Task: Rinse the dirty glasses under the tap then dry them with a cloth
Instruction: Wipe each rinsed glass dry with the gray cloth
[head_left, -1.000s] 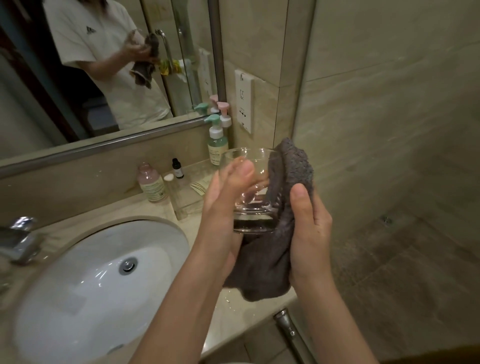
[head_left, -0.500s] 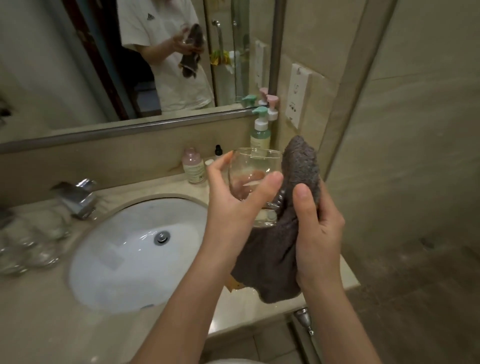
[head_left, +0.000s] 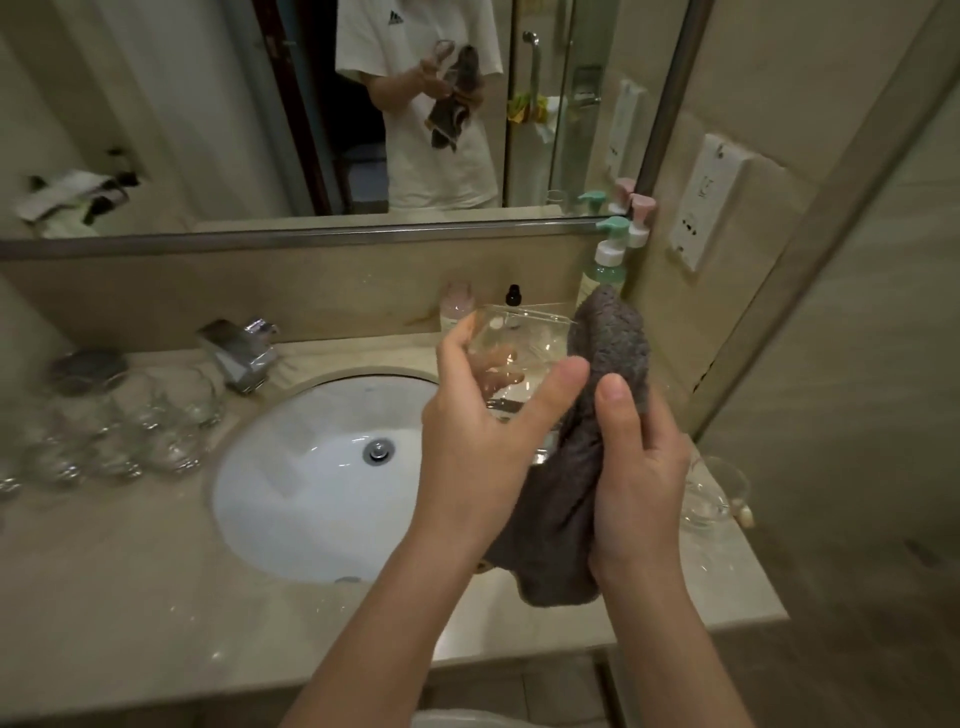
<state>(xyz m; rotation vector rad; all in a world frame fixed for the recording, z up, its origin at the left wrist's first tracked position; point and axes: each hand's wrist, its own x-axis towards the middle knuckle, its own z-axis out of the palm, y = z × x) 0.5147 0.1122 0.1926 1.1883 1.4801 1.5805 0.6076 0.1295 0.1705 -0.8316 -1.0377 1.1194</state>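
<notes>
Here, head view | left hand (head_left: 480, 441) grips clear glass (head_left: 519, 358) by its side | right hand (head_left: 636, 473) clutches grey cloth (head_left: 608, 364) against glass | more glasses (head_left: 130, 421) on table (head_left: 130, 597), far left of hands, past sink (head_left: 311, 493)

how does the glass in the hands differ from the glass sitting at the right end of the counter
The held glass is lifted above the basin, gripped by the left hand with the grey cloth in the right hand pressed against it; the counter glass stands alone and untouched. The held glass is tilted; the counter glass is upright. Both are clear tumblers.
</notes>
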